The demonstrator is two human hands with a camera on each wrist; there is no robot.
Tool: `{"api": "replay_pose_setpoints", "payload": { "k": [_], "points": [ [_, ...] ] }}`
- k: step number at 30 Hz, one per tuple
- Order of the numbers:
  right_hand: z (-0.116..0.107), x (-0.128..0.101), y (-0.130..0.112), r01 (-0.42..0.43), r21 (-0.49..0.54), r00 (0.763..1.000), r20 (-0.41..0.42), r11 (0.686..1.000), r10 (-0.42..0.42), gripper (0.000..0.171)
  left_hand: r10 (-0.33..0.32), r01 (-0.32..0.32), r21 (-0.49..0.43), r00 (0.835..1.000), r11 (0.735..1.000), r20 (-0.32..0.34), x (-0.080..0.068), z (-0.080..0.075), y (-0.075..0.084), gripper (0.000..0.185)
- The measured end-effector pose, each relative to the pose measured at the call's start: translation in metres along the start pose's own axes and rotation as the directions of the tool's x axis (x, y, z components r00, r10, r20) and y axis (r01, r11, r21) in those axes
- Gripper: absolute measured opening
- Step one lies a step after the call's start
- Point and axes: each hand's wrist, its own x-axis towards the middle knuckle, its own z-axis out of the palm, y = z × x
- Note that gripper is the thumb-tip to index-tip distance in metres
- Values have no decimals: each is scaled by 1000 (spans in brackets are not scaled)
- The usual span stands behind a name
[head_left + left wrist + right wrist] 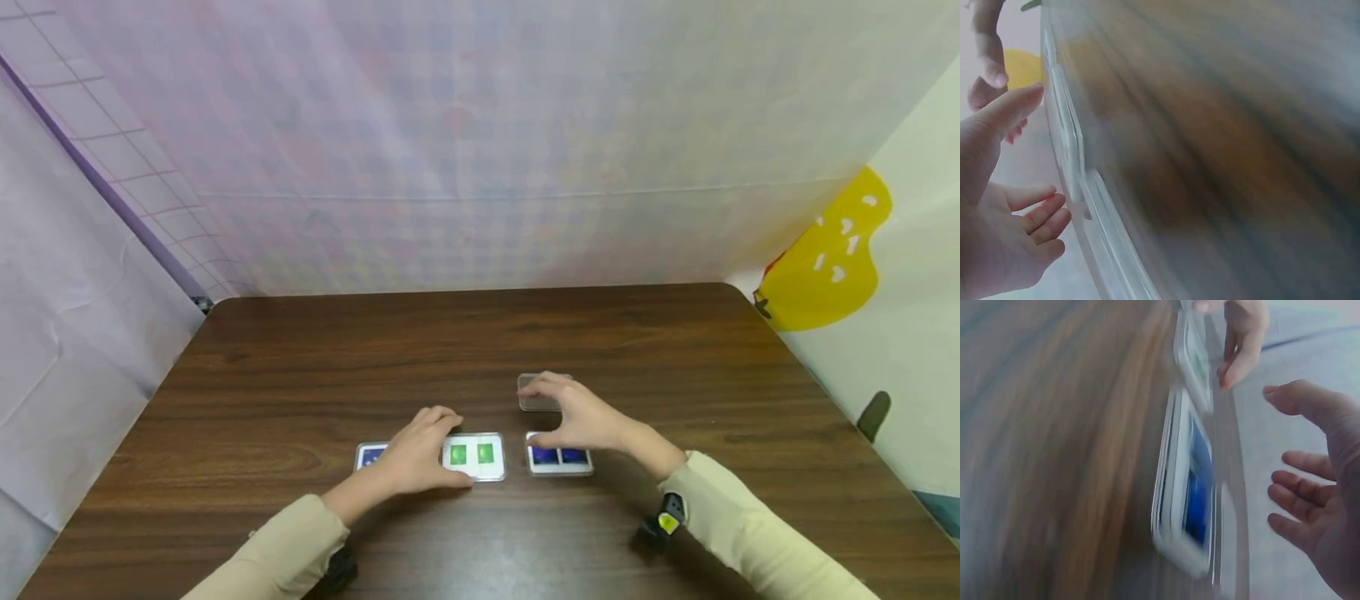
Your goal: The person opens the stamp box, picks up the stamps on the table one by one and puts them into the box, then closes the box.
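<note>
Three flat clear cases with white, printed cards lie in a row on the brown table (300, 533). The middle case (472, 468) shows two green squares. My left hand (416, 457) spreads over its left end, thumb at the near edge and fingers toward the far one. Under that hand, partly hidden, is the left case (369, 454) with a dark blue print. Over the right case (562, 468), which has two dark blue squares, hovers my right hand (581, 418), thumb and fingers apart with nothing between them. A clear empty lid (536, 403) lies behind it, partly covered by the fingers.
A patterned pale curtain (450, 167) hangs along the table's far edge, and a white sheet (67, 358) at the left. A yellow printed shape (832, 258) shows on the right-hand sheet. Bare wood surrounds the cases.
</note>
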Motion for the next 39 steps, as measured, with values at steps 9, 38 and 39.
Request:
{"api": "replay_pose_setpoints", "payload": {
  "k": [9,38,39],
  "points": [
    [-15,-9,48,-33,13,995,-97,999,34,58,28,-29,31,999,999,30,27,16,30,77],
    [-11,-7,86,-114,28,993,-20,993,115,55,-1,2,79,1000,997,-11,54,40,57,58],
    [-12,-6,87,-116,20,993,-20,993,116,54,-1,2,79,1000,997,-12,54,40,57,58]
  ]
}}
